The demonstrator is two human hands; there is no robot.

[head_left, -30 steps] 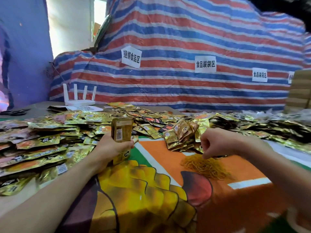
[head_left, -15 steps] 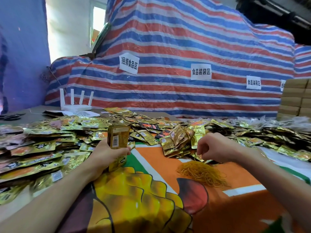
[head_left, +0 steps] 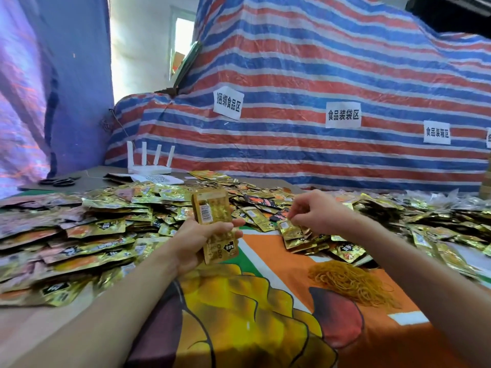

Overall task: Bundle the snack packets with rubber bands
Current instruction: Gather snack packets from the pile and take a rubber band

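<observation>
We have a single view, worn on the head, facing forward and slightly down over the surface [head_left: 265, 328]. It sits close: the left hand [head_left: 196, 243] and right hand [head_left: 316, 212] hang mid-frame, with the striped tarp [head_left: 318, 75] at 12 o'clock.

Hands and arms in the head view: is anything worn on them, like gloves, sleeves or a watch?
Nothing worn shows. The left hand and right hand are bare, with no gloves and no rings that I can make out. Both forearms are bare to the frame edge: no sleeves, watch, bracelet or wristband in view.
</observation>
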